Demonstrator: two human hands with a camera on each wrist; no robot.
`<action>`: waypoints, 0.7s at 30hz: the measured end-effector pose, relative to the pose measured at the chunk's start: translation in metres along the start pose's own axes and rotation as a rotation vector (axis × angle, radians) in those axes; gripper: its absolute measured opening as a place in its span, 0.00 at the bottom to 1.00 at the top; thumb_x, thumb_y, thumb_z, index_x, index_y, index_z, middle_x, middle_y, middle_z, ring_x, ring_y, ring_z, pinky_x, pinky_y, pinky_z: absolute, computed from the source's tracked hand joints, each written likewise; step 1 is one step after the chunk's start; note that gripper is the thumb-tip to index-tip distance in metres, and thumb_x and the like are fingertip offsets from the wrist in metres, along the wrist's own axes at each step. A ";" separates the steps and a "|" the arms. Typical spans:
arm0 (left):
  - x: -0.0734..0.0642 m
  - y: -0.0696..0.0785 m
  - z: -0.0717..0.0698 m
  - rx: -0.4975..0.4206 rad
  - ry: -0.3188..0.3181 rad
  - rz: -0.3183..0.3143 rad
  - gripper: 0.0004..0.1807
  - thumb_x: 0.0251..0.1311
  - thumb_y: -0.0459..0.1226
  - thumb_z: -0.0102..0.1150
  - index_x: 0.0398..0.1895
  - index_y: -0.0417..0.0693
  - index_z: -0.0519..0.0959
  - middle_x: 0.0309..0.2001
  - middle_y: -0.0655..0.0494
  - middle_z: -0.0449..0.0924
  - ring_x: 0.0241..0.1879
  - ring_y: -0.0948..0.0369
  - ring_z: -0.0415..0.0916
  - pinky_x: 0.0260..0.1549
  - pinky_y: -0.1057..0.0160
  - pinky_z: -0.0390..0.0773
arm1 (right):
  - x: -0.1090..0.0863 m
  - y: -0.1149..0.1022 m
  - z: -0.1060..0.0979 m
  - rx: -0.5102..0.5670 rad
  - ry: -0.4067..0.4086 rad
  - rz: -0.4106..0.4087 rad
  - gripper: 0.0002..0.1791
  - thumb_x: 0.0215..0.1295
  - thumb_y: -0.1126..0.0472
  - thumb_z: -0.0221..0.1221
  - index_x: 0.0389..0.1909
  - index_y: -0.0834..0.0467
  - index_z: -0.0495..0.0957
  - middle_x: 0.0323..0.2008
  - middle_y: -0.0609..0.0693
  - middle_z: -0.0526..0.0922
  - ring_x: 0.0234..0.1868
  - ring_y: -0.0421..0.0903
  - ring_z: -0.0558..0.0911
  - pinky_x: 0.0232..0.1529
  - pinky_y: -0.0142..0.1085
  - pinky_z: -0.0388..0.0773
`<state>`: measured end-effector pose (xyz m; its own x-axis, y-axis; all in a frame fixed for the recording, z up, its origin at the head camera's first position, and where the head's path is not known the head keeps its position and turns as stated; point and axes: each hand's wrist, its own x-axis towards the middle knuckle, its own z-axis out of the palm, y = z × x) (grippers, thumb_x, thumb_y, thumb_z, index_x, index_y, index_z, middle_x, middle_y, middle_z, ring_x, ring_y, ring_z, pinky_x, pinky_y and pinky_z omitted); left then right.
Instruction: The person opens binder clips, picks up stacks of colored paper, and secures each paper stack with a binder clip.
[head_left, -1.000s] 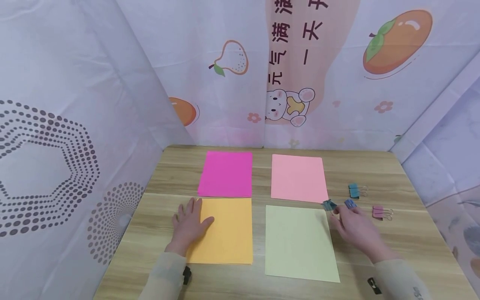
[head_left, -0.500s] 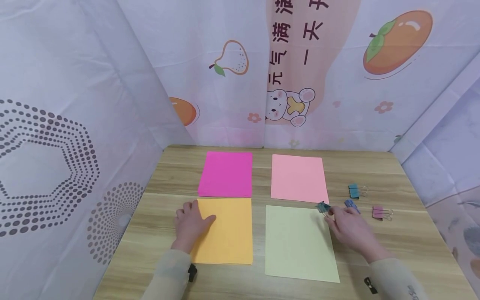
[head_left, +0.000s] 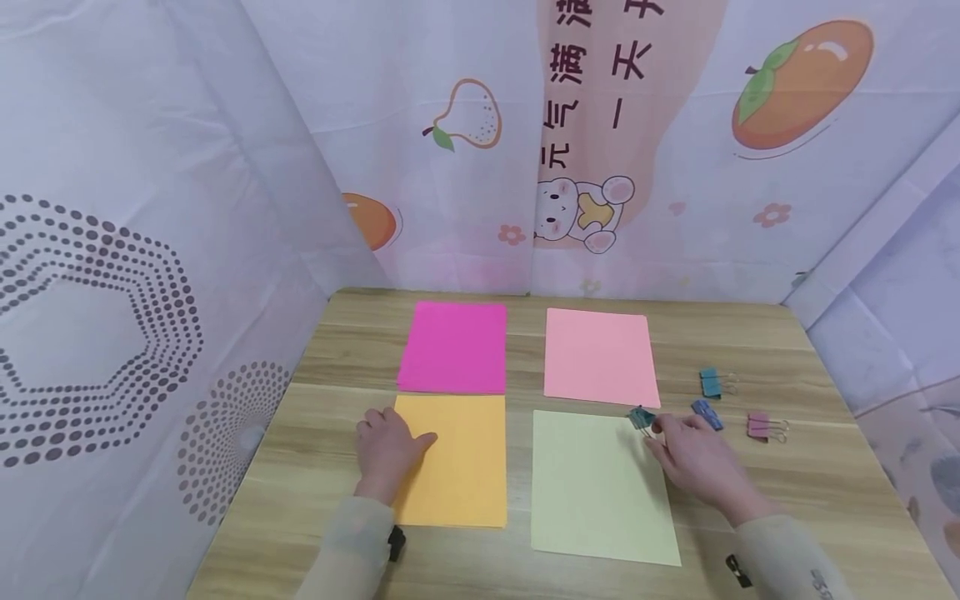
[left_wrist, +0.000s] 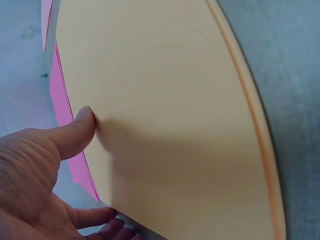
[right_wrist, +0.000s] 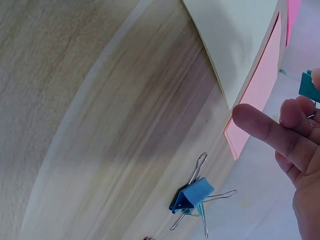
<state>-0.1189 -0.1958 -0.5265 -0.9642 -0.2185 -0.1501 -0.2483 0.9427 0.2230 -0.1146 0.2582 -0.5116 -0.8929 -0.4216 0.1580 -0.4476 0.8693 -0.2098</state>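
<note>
four groups of square paper lie flat in two rows on a bench (head_left: 465, 571) topped with pale, streaked wood grain: magenta paper (head_left: 453, 348) and pink paper (head_left: 600, 357) at the back, orange paper (head_left: 457, 467) and pale green paper (head_left: 600, 492) in front. white cloth hangs around the bench. the back curtain (head_left: 465, 258) carries orange fruit, small flowers, a white cartoon animal and dark chinese characters; the left curtain (head_left: 255, 208) bears rings of grey dots, and the right curtain (head_left: 900, 325) shows faint leafy shapes near its edge.

the right hand (head_left: 701, 458) has a narrow, pinched grip on the wire handles of a teal binder clip (head_left: 640, 417), over the pale green paper's far right corner; whether clip and paper touch, i cannot tell. the left hand (head_left: 388, 450) rests at the orange paper's left edge, its grip loose and wide, thumb laid on top. beyond the right hand lie a second teal clip (head_left: 710, 383), a blue clip (head_left: 707, 414) and a pink clip (head_left: 758, 426).
</note>
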 end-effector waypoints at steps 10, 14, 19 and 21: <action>0.000 0.011 -0.002 -0.065 -0.002 -0.048 0.33 0.55 0.54 0.74 0.33 0.33 0.68 0.35 0.38 0.66 0.35 0.44 0.65 0.35 0.51 0.70 | 0.005 -0.005 -0.001 0.021 -0.047 0.022 0.12 0.69 0.57 0.64 0.40 0.63 0.77 0.17 0.38 0.73 0.40 0.57 0.85 0.57 0.54 0.73; 0.000 0.014 -0.005 -0.107 -0.007 -0.044 0.31 0.56 0.50 0.74 0.34 0.33 0.68 0.36 0.37 0.67 0.36 0.43 0.65 0.37 0.49 0.70 | 0.006 -0.007 -0.001 0.029 -0.056 0.030 0.12 0.70 0.56 0.63 0.41 0.62 0.78 0.17 0.37 0.73 0.44 0.59 0.83 0.53 0.55 0.75; 0.003 0.015 -0.003 -0.151 -0.042 -0.047 0.27 0.59 0.46 0.72 0.35 0.34 0.67 0.36 0.38 0.68 0.38 0.43 0.65 0.39 0.48 0.70 | 0.008 -0.009 0.000 0.012 -0.038 0.002 0.11 0.69 0.56 0.65 0.40 0.61 0.78 0.15 0.35 0.71 0.40 0.57 0.84 0.53 0.54 0.75; 0.005 0.014 -0.002 -0.177 -0.055 -0.063 0.26 0.59 0.45 0.72 0.35 0.35 0.68 0.36 0.39 0.68 0.38 0.44 0.66 0.38 0.49 0.70 | 0.009 -0.010 0.000 0.007 -0.035 -0.010 0.11 0.68 0.56 0.65 0.39 0.60 0.78 0.15 0.35 0.70 0.37 0.54 0.84 0.53 0.53 0.75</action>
<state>-0.1269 -0.1843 -0.5224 -0.9408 -0.2575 -0.2202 -0.3255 0.8674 0.3764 -0.1178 0.2461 -0.5082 -0.8897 -0.4386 0.1265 -0.4563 0.8635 -0.2148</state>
